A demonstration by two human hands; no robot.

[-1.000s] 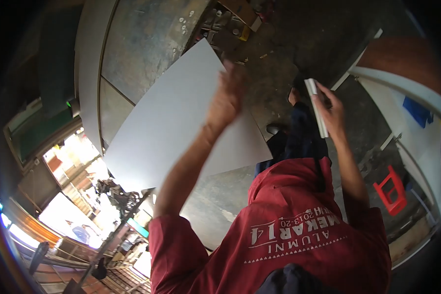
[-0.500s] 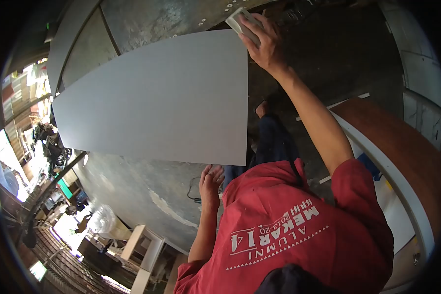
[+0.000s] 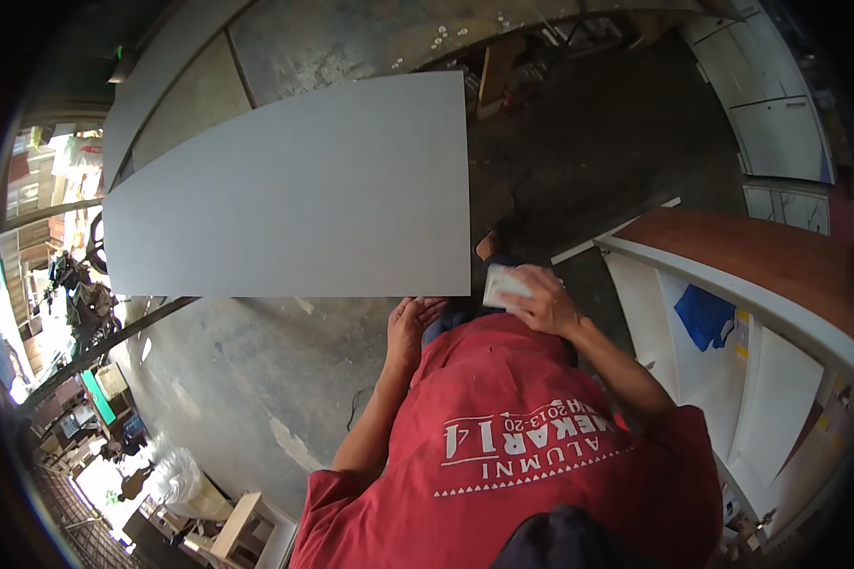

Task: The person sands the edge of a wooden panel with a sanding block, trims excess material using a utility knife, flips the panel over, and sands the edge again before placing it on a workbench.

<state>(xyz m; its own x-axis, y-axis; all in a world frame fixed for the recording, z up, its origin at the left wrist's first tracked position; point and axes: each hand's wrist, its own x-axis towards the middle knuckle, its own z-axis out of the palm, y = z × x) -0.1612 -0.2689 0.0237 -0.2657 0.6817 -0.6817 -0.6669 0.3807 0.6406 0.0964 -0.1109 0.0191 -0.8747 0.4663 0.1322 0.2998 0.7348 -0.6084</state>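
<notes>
A large light-grey board (image 3: 294,190) with one curved long side lies flat in front of me. My right hand (image 3: 544,299) is closed around a pale rectangular block (image 3: 508,287), close to my shirt and just right of the board's near right corner. The kind of block is not clear. At the board's near edge is my left hand (image 3: 413,322), its fingers loosely bent and apart with nothing seen in them. Whether the fingertips touch the edge I cannot tell.
On the right stands a white cabinet (image 3: 674,294) with a brown panel (image 3: 750,261) on top and a blue cloth (image 3: 704,318) inside. White cupboards (image 3: 778,137) are at the far right. A wooden frame piece (image 3: 237,526) and clear plastic bag (image 3: 176,474) are at lower left.
My right hand has come from the board's far right corner back toward my body, still holding the block. My left hand stays by the near edge. The view has shifted slightly.
</notes>
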